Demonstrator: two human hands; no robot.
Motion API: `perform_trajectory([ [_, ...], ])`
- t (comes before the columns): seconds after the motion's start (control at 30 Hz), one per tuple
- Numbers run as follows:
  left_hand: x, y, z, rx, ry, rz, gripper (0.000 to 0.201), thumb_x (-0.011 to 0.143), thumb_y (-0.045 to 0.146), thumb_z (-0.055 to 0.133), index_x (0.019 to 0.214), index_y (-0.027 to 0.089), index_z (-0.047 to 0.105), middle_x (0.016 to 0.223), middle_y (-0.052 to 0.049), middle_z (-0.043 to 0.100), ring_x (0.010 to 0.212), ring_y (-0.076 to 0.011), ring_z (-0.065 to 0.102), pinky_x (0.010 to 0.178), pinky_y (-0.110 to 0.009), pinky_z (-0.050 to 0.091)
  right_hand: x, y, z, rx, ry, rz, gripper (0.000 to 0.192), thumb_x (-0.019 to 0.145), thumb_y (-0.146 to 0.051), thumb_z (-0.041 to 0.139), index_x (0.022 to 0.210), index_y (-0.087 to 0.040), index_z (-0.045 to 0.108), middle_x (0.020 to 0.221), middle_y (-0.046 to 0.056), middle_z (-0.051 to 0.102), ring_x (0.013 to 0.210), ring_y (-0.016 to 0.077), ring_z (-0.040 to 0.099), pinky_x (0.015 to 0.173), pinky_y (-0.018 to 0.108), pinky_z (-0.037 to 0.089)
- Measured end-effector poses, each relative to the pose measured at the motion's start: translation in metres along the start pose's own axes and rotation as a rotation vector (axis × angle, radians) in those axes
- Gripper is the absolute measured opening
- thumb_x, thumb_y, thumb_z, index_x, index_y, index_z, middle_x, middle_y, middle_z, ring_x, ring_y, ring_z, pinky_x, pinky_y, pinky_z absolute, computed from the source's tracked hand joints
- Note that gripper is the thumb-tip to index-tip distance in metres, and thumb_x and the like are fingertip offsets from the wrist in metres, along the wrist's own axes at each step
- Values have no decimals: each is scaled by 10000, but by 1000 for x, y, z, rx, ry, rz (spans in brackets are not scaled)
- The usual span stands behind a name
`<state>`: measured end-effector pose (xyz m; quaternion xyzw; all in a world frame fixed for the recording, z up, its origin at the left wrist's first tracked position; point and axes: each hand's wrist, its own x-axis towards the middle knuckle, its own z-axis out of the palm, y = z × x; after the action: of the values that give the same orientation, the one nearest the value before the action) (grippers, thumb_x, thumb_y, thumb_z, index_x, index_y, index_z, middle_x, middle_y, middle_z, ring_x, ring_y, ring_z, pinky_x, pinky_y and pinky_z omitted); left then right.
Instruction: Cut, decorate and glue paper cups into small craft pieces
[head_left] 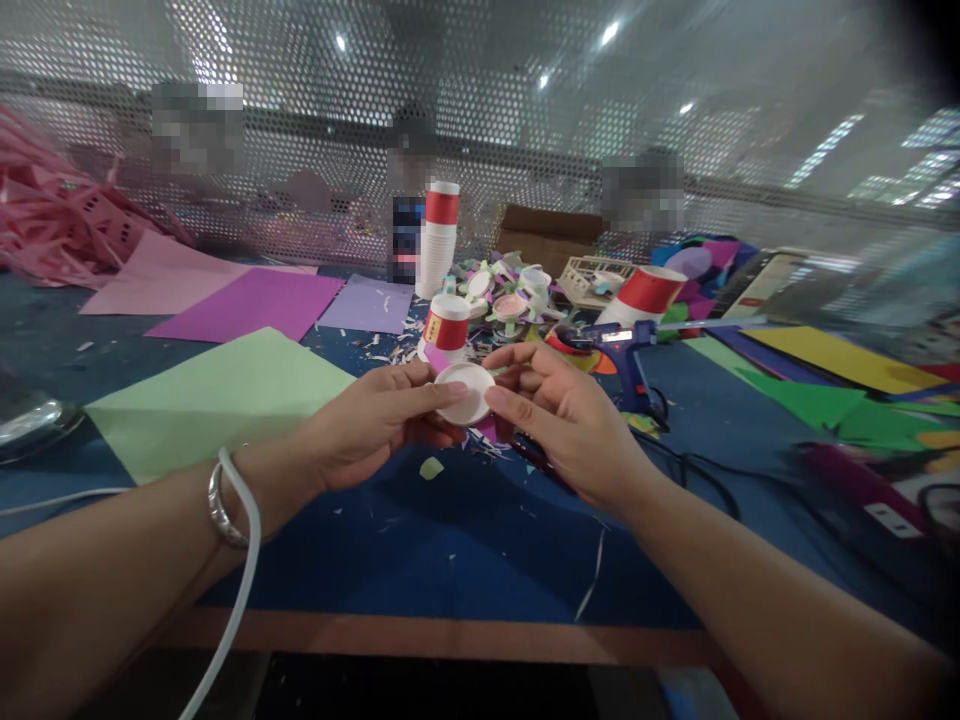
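Note:
In the head view, a small white round paper piece with a raised rim [475, 408], like the cut-off base of a paper cup, is held over the table. My left hand [382, 415] grips its left side, thumb on the face and fingers behind. My right hand [562, 420] pinches its right edge with the thumb, index finger raised behind it. Bits of pink-purple paper [435, 357] show at its edge. Just behind stands a red-and-white paper cup [448, 325]. Dark scissors [534, 455] lie partly hidden by my right hand.
A tall cup stack [439, 245] stands behind, beside a pile of cut cup pieces [510, 290]. To the right are a lying cup [645, 292], a blue glue gun [630, 360] with cord, and a power strip [862, 490]. Green paper [225, 395] lies left; pink shreds [52, 210] lie farther back.

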<state>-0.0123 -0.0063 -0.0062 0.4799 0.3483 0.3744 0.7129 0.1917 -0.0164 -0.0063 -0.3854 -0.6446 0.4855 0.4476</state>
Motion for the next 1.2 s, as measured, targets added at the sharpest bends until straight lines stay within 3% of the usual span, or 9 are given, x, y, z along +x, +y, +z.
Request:
perform_trajectory([
  [0.1, 0, 0, -3, 68, -45, 56, 271, 811, 219, 788, 1068, 154, 732, 1034, -62, 738, 800, -120, 669, 744, -241, 537, 0, 0, -2, -8, 12, -35, 366, 856, -373, 775, 1106, -187, 584, 837, 0, 640, 667, 102, 591, 593, 231, 509],
  [0.27, -3, -1, -7, 407, 22, 264, 229, 813, 283, 780, 1005, 164, 740, 896, -50, 753, 788, -157, 673, 728, -266, 522, 0, 0, -6, -109, -53, -96, 323, 871, -381, 757, 1106, -202, 627, 947, 37, 674, 809, 146, 641, 699, 270, 543],
  [0.43, -5, -5, -11, 601, 116, 373, 170, 823, 270, 747, 976, 196, 748, 889, -46, 752, 787, -182, 665, 701, -280, 506, -1, 0, -11, -276, -85, -156, 231, 899, -359, 727, 1065, -217, 651, 909, 17, 665, 770, 135, 618, 671, 258, 503],
  [0.63, -7, -5, -10, 562, 129, 363, 189, 785, 252, 764, 969, 207, 754, 871, -55, 743, 811, -214, 659, 699, -302, 509, -1, -2, -13, -408, -67, -180, 187, 910, -364, 710, 1018, -218, 663, 839, 4, 665, 706, 127, 600, 616, 245, 474],
  [0.83, -6, -5, -6, 387, -11, 266, 266, 805, 252, 770, 1052, 194, 691, 984, -53, 735, 879, -173, 670, 763, -267, 512, -2, -6, -14, -368, -39, -178, 210, 897, -360, 724, 1050, -223, 681, 902, 20, 707, 752, 142, 649, 626, 250, 514],
  [0.97, -7, -5, -2, 330, -4, 233, 273, 780, 250, 802, 1011, 187, 671, 972, -47, 729, 884, -170, 677, 763, -260, 511, -1, -7, -16, -361, -40, -153, 203, 913, -368, 704, 1048, -218, 686, 871, 13, 701, 674, 118, 618, 564, 236, 486],
  [1.1, -11, -3, -1, 473, 69, 245, 237, 796, 307, 793, 940, 184, 651, 834, -17, 697, 767, -155, 644, 684, -254, 490, 2, -3, -17, -362, -44, -142, 199, 929, -367, 685, 1066, -222, 673, 852, 7, 691, 674, 120, 617, 585, 246, 500],
  [1.2, -13, 2, -2, 692, 102, 291, 158, 841, 317, 746, 862, 187, 658, 726, 9, 646, 665, -130, 572, 629, -246, 442, 2, 0, -17, -418, 11, -210, 219, 932, -346, 685, 1116, -231, 655, 989, 39, 685, 803, 152, 649, 706, 297, 544],
])
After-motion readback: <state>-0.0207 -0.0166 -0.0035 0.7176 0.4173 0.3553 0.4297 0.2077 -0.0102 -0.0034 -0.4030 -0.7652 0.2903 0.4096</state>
